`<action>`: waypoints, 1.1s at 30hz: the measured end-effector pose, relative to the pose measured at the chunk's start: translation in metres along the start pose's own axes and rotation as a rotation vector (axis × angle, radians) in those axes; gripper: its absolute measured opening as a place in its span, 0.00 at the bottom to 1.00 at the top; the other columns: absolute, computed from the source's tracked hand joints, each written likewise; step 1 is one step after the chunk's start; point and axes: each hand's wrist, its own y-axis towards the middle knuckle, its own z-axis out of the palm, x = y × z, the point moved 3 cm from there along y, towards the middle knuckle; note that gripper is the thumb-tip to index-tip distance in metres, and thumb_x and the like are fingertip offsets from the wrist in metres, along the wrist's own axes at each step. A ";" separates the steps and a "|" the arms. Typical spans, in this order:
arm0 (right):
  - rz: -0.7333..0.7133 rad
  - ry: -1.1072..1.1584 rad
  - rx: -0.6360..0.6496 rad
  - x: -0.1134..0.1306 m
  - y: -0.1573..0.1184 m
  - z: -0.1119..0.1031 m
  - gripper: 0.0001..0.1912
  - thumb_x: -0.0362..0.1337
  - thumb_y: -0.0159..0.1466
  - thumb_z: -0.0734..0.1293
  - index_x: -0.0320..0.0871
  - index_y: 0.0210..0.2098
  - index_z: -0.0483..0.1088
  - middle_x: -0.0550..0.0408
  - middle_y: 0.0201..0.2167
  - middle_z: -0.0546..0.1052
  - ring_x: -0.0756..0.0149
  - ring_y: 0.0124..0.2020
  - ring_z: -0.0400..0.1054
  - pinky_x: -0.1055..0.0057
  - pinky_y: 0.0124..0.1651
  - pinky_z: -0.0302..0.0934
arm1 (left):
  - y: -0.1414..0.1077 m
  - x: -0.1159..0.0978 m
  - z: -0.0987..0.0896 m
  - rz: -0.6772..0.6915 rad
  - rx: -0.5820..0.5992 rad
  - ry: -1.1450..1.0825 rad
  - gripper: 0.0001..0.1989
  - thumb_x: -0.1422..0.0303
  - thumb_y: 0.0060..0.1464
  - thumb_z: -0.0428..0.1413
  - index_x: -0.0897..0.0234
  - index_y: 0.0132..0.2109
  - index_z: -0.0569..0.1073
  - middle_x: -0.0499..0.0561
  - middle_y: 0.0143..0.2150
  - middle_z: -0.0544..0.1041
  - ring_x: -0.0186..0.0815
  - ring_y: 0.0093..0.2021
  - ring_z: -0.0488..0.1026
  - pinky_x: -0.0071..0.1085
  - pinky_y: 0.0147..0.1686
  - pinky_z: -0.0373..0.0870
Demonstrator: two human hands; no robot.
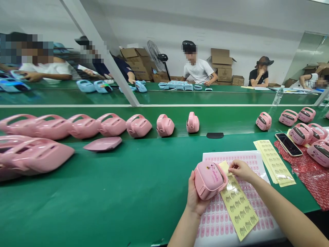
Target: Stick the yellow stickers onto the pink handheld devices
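Observation:
My left hand (194, 197) is wrapped around a small pink box with a carry handle (209, 180), tilted so its printed face shows. Just right of it, the fingers of my right hand (241, 169) are pinched at the upper end of a yellow sticker sheet (239, 209); a tiny pale bit, apparently a sticker, shows at the fingertips. Rows of dark-printed labels cover the lower part of that sheet, and its top end looks bare. Beneath it lies a large clear sheet of pink oval stickers (216, 230).
More pink handled boxes (138, 126) line the bench to the left and right. Yellow label sheets (273, 163), a phone (289, 144) and red bubble wrap (305, 171) lie to the right. A bottle (278, 96) stands farther back. Several people sit across the bench with blue items (180, 85).

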 end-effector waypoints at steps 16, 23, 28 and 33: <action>-0.101 0.420 0.130 0.071 -0.056 -0.005 0.12 0.43 0.46 0.72 0.41 0.22 0.68 0.59 0.21 0.69 0.70 0.25 0.61 0.71 0.31 0.54 | -0.019 0.002 0.031 0.342 -0.039 0.378 0.31 0.59 0.35 0.65 0.60 0.49 0.69 0.54 0.49 0.74 0.45 0.49 0.70 0.33 0.42 0.69; -0.068 0.207 0.114 0.068 -0.056 -0.005 0.06 0.36 0.48 0.68 0.41 0.22 0.66 0.60 0.20 0.68 0.71 0.24 0.59 0.73 0.29 0.52 | -0.019 0.010 0.033 0.308 -0.019 0.460 0.36 0.55 0.30 0.67 0.61 0.49 0.68 0.57 0.50 0.71 0.46 0.50 0.69 0.34 0.44 0.68; -0.077 0.221 0.081 0.062 -0.057 -0.001 0.05 0.35 0.49 0.67 0.41 0.21 0.67 0.60 0.19 0.69 0.71 0.23 0.60 0.73 0.29 0.53 | -0.020 0.011 0.034 0.317 -0.025 0.432 0.33 0.57 0.32 0.67 0.61 0.48 0.68 0.55 0.46 0.73 0.44 0.45 0.71 0.34 0.41 0.69; -0.092 0.263 0.053 0.060 -0.056 0.002 0.05 0.35 0.49 0.67 0.41 0.21 0.67 0.60 0.19 0.69 0.71 0.23 0.60 0.73 0.29 0.54 | -0.021 0.011 0.035 0.320 -0.032 0.377 0.27 0.64 0.35 0.67 0.60 0.46 0.71 0.53 0.43 0.75 0.43 0.43 0.72 0.33 0.40 0.68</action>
